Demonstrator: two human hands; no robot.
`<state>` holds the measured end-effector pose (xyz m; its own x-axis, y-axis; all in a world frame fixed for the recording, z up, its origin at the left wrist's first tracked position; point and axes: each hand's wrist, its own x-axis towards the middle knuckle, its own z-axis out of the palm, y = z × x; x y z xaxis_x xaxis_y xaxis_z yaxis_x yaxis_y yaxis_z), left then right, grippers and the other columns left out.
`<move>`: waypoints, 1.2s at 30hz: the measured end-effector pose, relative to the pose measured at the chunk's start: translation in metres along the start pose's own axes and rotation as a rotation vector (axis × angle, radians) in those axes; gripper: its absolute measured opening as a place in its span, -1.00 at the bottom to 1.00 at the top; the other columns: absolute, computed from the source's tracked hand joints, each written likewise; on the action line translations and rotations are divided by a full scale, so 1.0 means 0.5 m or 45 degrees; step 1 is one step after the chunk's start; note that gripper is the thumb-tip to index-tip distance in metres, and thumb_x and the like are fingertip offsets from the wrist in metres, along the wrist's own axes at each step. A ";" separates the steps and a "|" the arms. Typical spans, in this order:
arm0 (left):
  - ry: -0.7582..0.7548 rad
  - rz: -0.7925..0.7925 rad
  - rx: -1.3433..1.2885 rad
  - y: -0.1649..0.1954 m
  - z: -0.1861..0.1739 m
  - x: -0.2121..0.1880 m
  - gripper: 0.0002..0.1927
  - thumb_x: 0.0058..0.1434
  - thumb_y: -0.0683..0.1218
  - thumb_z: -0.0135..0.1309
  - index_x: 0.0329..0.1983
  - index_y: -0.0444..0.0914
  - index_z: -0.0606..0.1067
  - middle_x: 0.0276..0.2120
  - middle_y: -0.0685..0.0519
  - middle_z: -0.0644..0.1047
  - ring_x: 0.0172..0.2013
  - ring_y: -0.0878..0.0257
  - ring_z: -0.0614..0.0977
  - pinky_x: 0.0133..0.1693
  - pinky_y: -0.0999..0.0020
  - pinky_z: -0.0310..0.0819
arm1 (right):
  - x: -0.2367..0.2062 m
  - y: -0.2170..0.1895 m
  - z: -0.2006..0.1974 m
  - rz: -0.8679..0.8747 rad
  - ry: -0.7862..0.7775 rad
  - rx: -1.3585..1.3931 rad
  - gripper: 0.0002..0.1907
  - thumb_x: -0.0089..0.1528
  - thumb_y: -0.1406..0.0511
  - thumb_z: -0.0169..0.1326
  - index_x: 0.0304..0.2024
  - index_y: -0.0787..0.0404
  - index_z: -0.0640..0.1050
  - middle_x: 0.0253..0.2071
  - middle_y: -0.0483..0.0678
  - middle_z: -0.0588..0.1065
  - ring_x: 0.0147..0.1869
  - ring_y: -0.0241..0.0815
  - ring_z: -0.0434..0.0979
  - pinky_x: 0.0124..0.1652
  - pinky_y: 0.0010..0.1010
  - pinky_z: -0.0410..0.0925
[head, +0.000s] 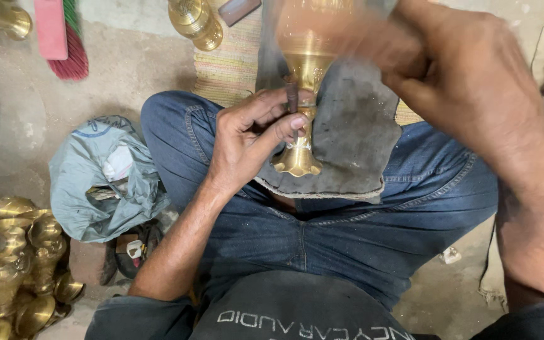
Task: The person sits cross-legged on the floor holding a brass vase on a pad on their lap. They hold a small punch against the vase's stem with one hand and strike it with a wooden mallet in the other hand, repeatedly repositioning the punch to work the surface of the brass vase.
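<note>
Pinched between thumb and fingers of the left hand [253,141] is a short dark rod-like tool [291,96], its tip set against the narrow stem of a brass vase [303,94]; the same hand also seems to steady the stem. This vase lies across the person's lap on a dark grey cloth pad [354,145], its scalloped foot pointing toward the body and its wider body pointing away. Over the upper part of the vase the right hand [467,82] is closed and smeared with motion blur; whether it grips the vase or something else I cannot tell.

As for progress, the vase already shines bright gold along stem and foot, so the work on it looks well along, though the blurred upper part cannot be judged, and the tool is on the metal, so the piece is not finished.

Under the pad are blue jeans [347,233]. On the concrete floor, a grey plastic bag [96,182] lies near the left knee, a heap of brass pieces [14,264] sits at the lower left, and more brass vessels [196,22] stand beyond the striped mat [231,66].
</note>
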<state>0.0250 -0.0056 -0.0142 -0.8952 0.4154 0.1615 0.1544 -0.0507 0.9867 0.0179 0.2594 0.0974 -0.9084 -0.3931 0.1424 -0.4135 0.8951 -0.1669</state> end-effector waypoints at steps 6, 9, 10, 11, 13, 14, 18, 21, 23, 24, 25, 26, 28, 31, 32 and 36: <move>-0.012 0.022 0.034 0.001 -0.001 0.001 -0.68 0.38 -0.15 0.25 0.17 -0.31 0.56 -0.20 0.05 0.67 -0.27 0.41 0.67 -0.20 0.48 0.62 | 0.002 -0.005 -0.005 -0.024 0.029 -0.025 -0.67 0.14 0.35 0.35 -0.16 0.29 0.48 -0.46 0.11 0.49 -0.34 0.14 0.59 -0.37 -0.12 0.39; 0.012 -0.013 0.137 0.003 0.000 0.002 -0.69 0.35 -0.16 0.28 0.14 -0.31 0.60 -0.29 0.05 0.68 -0.32 0.39 0.66 -0.25 0.48 0.57 | 0.000 0.003 -0.003 0.034 -0.054 0.109 -0.67 0.15 0.38 0.31 -0.11 0.29 0.46 -0.46 0.09 0.49 -0.36 0.12 0.59 -0.39 -0.15 0.39; 0.003 0.000 0.106 0.003 -0.002 0.004 -0.69 0.37 -0.16 0.27 0.15 -0.31 0.59 -0.23 0.05 0.67 -0.29 0.39 0.67 -0.23 0.48 0.60 | -0.004 0.006 -0.001 -0.070 -0.016 -0.106 -0.70 0.14 0.35 0.33 -0.19 0.27 0.47 -0.48 0.06 0.49 -0.38 0.11 0.58 -0.39 -0.15 0.39; -0.006 0.002 0.071 0.004 -0.004 0.003 -0.69 0.39 -0.16 0.25 0.16 -0.30 0.57 -0.18 0.04 0.67 -0.26 0.39 0.68 -0.21 0.48 0.63 | -0.007 0.009 0.001 -0.172 0.011 -0.315 -0.72 0.14 0.33 0.35 -0.27 0.24 0.47 -0.50 0.04 0.50 -0.41 0.10 0.58 -0.39 -0.15 0.39; -0.019 0.010 0.025 0.002 -0.004 0.002 -0.69 0.41 -0.16 0.23 0.18 -0.30 0.56 -0.13 0.03 0.66 -0.23 0.39 0.70 -0.19 0.48 0.66 | -0.011 0.014 0.010 -0.045 0.098 0.175 -0.71 0.26 0.39 0.26 -0.05 0.31 0.45 -0.38 0.02 0.49 -0.29 -0.02 0.60 -0.33 -0.29 0.41; -0.016 0.017 0.021 0.001 -0.004 0.001 -0.69 0.41 -0.16 0.23 0.19 -0.29 0.56 -0.12 0.03 0.66 -0.22 0.39 0.69 -0.19 0.49 0.66 | -0.011 0.016 0.016 0.029 0.102 0.331 -0.74 0.31 0.38 0.24 -0.06 0.32 0.43 -0.37 0.03 0.47 -0.28 -0.04 0.58 -0.33 -0.31 0.39; -0.012 -0.015 0.058 -0.004 -0.002 -0.002 -0.69 0.39 -0.16 0.25 0.18 -0.29 0.58 -0.19 0.02 0.67 -0.30 0.39 0.67 -0.25 0.49 0.62 | -0.010 0.021 0.020 0.117 0.039 0.265 -0.68 0.35 0.27 0.28 -0.29 0.27 0.40 -0.48 0.02 0.44 -0.39 -0.02 0.50 -0.38 -0.24 0.32; -0.032 0.057 0.090 -0.006 -0.004 0.001 -0.72 0.40 -0.16 0.25 0.15 -0.29 0.59 -0.09 -0.01 0.65 -0.20 0.37 0.69 -0.20 0.47 0.67 | -0.010 0.024 0.008 -0.167 0.022 -0.287 -0.70 0.16 0.27 0.34 -0.19 0.22 0.51 -0.46 -0.01 0.51 -0.36 0.02 0.59 -0.33 -0.18 0.41; -0.033 0.026 0.022 -0.005 -0.002 0.000 -0.70 0.41 -0.16 0.24 0.17 -0.30 0.57 -0.10 0.01 0.65 -0.22 0.38 0.68 -0.21 0.48 0.65 | -0.011 0.020 0.005 -0.103 0.059 -0.068 -0.74 0.22 0.33 0.30 -0.13 0.25 0.50 -0.39 0.04 0.52 -0.28 0.06 0.59 -0.29 -0.16 0.41; -0.024 0.011 -0.004 -0.003 -0.003 0.000 -0.69 0.41 -0.16 0.23 0.18 -0.31 0.57 -0.11 0.01 0.65 -0.23 0.39 0.68 -0.21 0.48 0.64 | -0.010 0.018 0.004 -0.075 0.053 0.002 -0.76 0.24 0.34 0.29 -0.12 0.25 0.50 -0.37 0.06 0.52 -0.26 0.08 0.59 -0.28 -0.15 0.40; -0.019 0.000 -0.001 -0.002 -0.003 -0.002 -0.71 0.41 -0.16 0.23 0.17 -0.31 0.57 -0.10 0.01 0.65 -0.23 0.38 0.68 -0.21 0.48 0.64 | -0.007 0.015 0.005 -0.058 0.004 -0.015 -0.77 0.23 0.33 0.30 -0.17 0.22 0.49 -0.39 0.05 0.52 -0.29 0.09 0.58 -0.29 -0.13 0.41; -0.022 -0.007 0.001 -0.001 -0.003 0.000 -0.72 0.41 -0.16 0.23 0.15 -0.32 0.58 -0.09 0.00 0.65 -0.23 0.38 0.68 -0.22 0.48 0.64 | -0.007 0.012 0.004 -0.034 -0.041 -0.037 -0.78 0.23 0.32 0.30 -0.22 0.19 0.49 -0.40 0.05 0.52 -0.31 0.10 0.57 -0.30 -0.12 0.41; -0.040 -0.006 -0.009 0.001 -0.004 0.001 -0.72 0.41 -0.17 0.22 0.15 -0.33 0.58 -0.07 0.00 0.65 -0.19 0.36 0.68 -0.20 0.47 0.65 | -0.008 0.006 0.001 -0.061 0.033 -0.130 -0.73 0.17 0.31 0.34 -0.21 0.23 0.50 -0.42 0.08 0.51 -0.30 0.13 0.59 -0.32 -0.11 0.40; -0.053 -0.001 -0.040 0.003 -0.006 0.001 -0.72 0.42 -0.17 0.21 0.16 -0.33 0.57 -0.01 0.00 0.63 -0.14 0.34 0.69 -0.16 0.47 0.67 | -0.008 -0.002 -0.004 0.068 -0.026 0.195 -0.73 0.17 0.36 0.27 -0.15 0.25 0.46 -0.41 0.05 0.51 -0.30 0.07 0.60 -0.33 -0.15 0.40; -0.050 0.010 -0.031 0.003 -0.007 0.003 -0.73 0.42 -0.18 0.21 0.14 -0.33 0.58 0.00 -0.01 0.63 -0.16 0.35 0.69 -0.17 0.47 0.66 | -0.007 -0.004 -0.005 0.133 -0.069 0.382 -0.74 0.19 0.40 0.23 -0.12 0.25 0.44 -0.40 0.03 0.51 -0.30 0.04 0.60 -0.32 -0.16 0.39; -0.072 -0.019 -0.062 0.002 -0.011 0.003 -0.71 0.41 -0.18 0.20 0.17 -0.34 0.57 0.01 0.00 0.62 -0.12 0.35 0.68 -0.14 0.47 0.66 | -0.005 -0.020 -0.008 0.029 -0.019 0.005 -0.68 0.15 0.35 0.32 -0.14 0.28 0.47 -0.46 0.08 0.50 -0.32 0.11 0.61 -0.36 -0.15 0.39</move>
<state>0.0215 -0.0100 -0.0131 -0.8718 0.4674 0.1468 0.1194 -0.0878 0.9890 0.0247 0.2523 0.1028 -0.9184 -0.3759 0.1239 -0.3930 0.9029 -0.1741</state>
